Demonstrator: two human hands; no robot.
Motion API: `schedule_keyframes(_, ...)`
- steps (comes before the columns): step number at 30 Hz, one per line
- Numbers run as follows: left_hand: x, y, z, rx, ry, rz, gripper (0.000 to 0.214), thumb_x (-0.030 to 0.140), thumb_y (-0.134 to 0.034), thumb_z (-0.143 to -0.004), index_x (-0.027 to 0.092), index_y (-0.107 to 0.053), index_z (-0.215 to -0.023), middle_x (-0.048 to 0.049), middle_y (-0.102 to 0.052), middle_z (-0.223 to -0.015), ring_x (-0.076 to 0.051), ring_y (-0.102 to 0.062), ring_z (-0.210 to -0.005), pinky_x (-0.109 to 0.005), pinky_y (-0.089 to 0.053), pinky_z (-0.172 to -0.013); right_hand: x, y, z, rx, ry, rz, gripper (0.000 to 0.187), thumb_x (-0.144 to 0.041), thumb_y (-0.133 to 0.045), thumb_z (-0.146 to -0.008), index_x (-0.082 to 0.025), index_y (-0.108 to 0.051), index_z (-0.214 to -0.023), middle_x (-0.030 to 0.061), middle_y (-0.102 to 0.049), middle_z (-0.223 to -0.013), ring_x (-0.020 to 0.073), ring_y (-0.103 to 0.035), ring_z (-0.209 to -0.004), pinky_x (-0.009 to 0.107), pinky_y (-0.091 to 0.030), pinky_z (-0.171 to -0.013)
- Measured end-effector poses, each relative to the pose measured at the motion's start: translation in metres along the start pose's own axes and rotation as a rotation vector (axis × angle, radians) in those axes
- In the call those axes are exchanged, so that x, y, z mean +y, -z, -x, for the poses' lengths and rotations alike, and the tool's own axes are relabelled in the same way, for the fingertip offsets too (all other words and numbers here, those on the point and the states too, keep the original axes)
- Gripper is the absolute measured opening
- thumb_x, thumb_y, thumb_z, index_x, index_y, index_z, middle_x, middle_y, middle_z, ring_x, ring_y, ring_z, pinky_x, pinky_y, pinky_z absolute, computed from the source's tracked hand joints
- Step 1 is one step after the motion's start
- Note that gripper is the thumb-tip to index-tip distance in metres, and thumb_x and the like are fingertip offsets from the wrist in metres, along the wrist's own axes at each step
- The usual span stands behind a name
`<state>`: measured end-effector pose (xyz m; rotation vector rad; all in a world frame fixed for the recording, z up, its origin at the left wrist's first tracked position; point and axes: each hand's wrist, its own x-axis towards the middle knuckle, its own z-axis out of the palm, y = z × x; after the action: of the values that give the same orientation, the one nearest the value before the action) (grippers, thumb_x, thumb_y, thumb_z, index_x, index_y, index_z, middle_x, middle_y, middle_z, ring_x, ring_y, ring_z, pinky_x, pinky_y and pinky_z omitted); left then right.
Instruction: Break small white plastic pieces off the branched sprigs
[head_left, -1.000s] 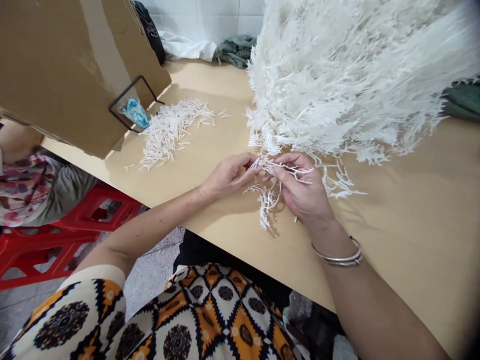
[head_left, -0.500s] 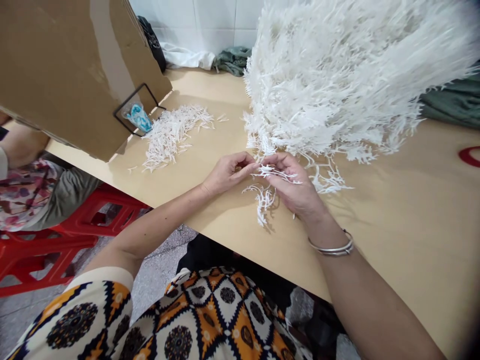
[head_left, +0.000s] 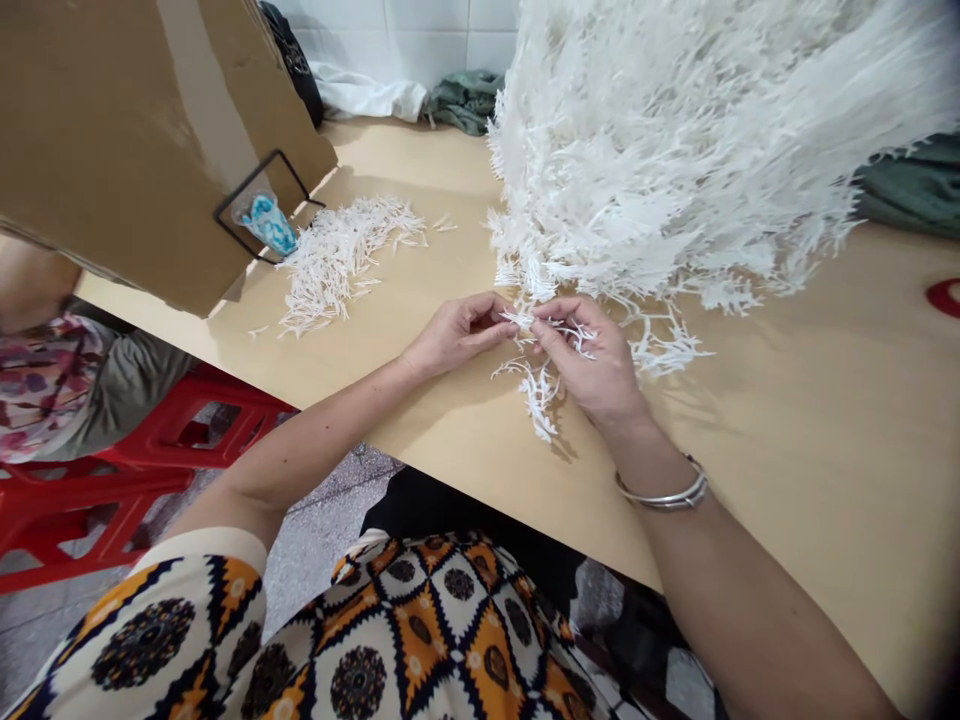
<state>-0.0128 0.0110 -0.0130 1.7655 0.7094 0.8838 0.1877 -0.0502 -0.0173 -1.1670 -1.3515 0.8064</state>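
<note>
My left hand (head_left: 457, 332) and my right hand (head_left: 592, 362) meet over the tan table (head_left: 787, 440), both pinching one white branched plastic sprig (head_left: 541, 388) that hangs down between them. Its upper end lies across my right fingers. A silver bangle (head_left: 664, 493) circles my right wrist. Just beyond my hands rises a big heap of the same white sprigs (head_left: 690, 140), its lower edge touching the table by my fingertips.
A smaller flat pile of white pieces (head_left: 337, 255) lies to the left, beside a tilted cardboard sheet (head_left: 127, 130) with a black wire holder and a blue-white object (head_left: 266, 222). Another person sits at far left by red stools (head_left: 135, 470). Green and white cloths lie at the back.
My hands have stayed together on the sprig, shifting slightly up toward the big heap. The hanging part of the sprig has swung a little.
</note>
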Motion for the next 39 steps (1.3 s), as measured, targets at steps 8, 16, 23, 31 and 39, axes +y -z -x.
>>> schedule_keyframes(8,0.003,0.003,0.002,-0.009,-0.021,-0.043,0.043,0.055,-0.079,-0.095,0.018,-0.067,-0.114,-0.0008,-0.066,-0.09,-0.009,-0.054,-0.072,-0.024,-0.046,-0.068,0.002,0.001,0.001,0.014,0.036,0.07,0.019,-0.022,-0.077,-0.086,-0.028,-0.074,-0.103,0.0007,-0.076,-0.097,0.0177,-0.068,-0.08,0.038,-0.059,-0.08)
schedule_keyframes(16,-0.004,0.003,-0.002,0.012,-0.009,0.044,0.052,0.065,-0.079,-0.093,0.016,-0.071,-0.107,-0.0021,-0.071,-0.09,-0.009,-0.058,-0.074,-0.024,-0.048,-0.07,-0.004,-0.001,0.002,0.001,0.121,0.205,0.012,-0.026,-0.078,-0.088,-0.027,-0.076,-0.1,0.003,-0.081,-0.102,0.0215,-0.072,-0.09,0.04,-0.06,-0.083)
schedule_keyframes(23,-0.006,0.004,-0.003,-0.015,0.021,0.132,0.05,0.06,-0.083,-0.093,0.015,-0.073,-0.113,-0.0028,-0.072,-0.095,-0.008,-0.06,-0.078,-0.025,-0.049,-0.075,-0.003,-0.002,0.001,0.033,0.173,0.228,0.001,-0.025,-0.075,-0.094,-0.026,-0.075,-0.095,0.0021,-0.077,-0.094,0.0204,-0.071,-0.087,0.039,-0.056,-0.083)
schedule_keyframes(31,-0.007,0.004,-0.003,-0.006,0.003,0.076,0.052,0.065,-0.081,-0.093,0.016,-0.074,-0.105,-0.0012,-0.068,-0.086,-0.009,-0.055,-0.072,-0.025,-0.043,-0.068,0.0,-0.003,0.001,0.078,0.18,0.111,0.004,-0.024,-0.074,-0.095,-0.028,-0.074,-0.092,0.0001,-0.073,-0.085,0.0174,-0.065,-0.071,0.037,-0.053,-0.069)
schedule_keyframes(39,0.005,0.001,0.003,0.001,0.012,-0.034,0.047,0.063,-0.074,-0.099,0.016,-0.073,-0.1,-0.0007,-0.066,-0.084,-0.009,-0.052,-0.07,-0.024,-0.041,-0.065,-0.005,-0.003,0.006,0.052,0.253,0.208,0.008,-0.023,-0.073,-0.097,-0.027,-0.072,-0.09,0.0026,-0.071,-0.09,0.0214,-0.067,-0.086,0.041,-0.053,-0.079)
